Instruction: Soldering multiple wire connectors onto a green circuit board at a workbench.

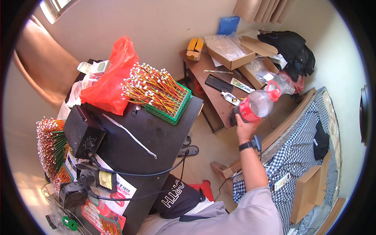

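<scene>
My right hand point(246, 128) is raised on the right side, its fingers wrapped round the lower part of a large clear plastic bottle point(260, 102). The bottle has a red label, a red cap with a loop handle, and some dark liquid near its base. It tilts, with the cap end up and to the right, above the floor by the low brown table point(203, 80). A dark watch sits on my right wrist. My left hand is not in view.
On the black table stand a green board of bunched wires point(172, 111), a red plastic bag point(117, 78), a black soldering station point(83, 131) and cables. The low table bears a phone point(218, 84), tubes and open cardboard boxes point(231, 58). A checked cloth point(286, 149) covers a bed.
</scene>
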A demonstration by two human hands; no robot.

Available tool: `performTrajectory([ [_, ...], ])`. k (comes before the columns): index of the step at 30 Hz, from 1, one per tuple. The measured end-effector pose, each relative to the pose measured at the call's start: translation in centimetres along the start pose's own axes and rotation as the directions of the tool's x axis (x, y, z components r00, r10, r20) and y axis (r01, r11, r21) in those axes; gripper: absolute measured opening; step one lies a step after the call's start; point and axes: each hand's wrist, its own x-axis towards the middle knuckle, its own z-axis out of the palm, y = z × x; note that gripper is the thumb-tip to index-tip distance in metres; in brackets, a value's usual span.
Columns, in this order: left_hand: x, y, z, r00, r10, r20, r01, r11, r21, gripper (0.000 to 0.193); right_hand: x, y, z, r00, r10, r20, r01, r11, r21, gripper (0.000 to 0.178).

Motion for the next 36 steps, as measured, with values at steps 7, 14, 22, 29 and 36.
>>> performTrajectory([
  [7, 0.9, 0.2, -0.1, 0.999, -0.01, -0.039, 0.008, 0.998, -0.055, 0.067, -0.3, -0.6, 7.4, 0.999, -0.041, -0.011, 0.041, 0.999, -0.026, 0.089],
  [14, -2.8, -2.6, -0.2, 0.968, -0.109, 0.225, 0.133, 0.987, -0.095, 0.089, 1.1, -3.0, 9.7, 0.961, -0.029, 0.277, -0.007, 0.992, 0.128, 0.046],
  [22, -4.7, -1.9, -0.8, 0.996, -0.086, -0.012, 0.086, 0.996, -0.021, 0.068, 1.9, 4.2, 11.3, 0.913, -0.361, 0.189, 0.394, 0.901, -0.181, 0.079],
  [29, -8.6, -3.3, -6.1, 0.905, -0.363, -0.223, 0.337, 0.93, -0.144, 0.058, -8.0, -10.0, 0.0, 0.861, -0.508, -0.006, 0.508, 0.861, 0.038, 0.086],
  [36, -15.2, -12.1, -6.7, 0.603, -0.761, -0.241, 0.729, 0.648, -0.221, 0.04, -18.6, -26.7, -12.0, 0.672, -0.733, 0.105, 0.631, 0.64, 0.438, 0.08],
])
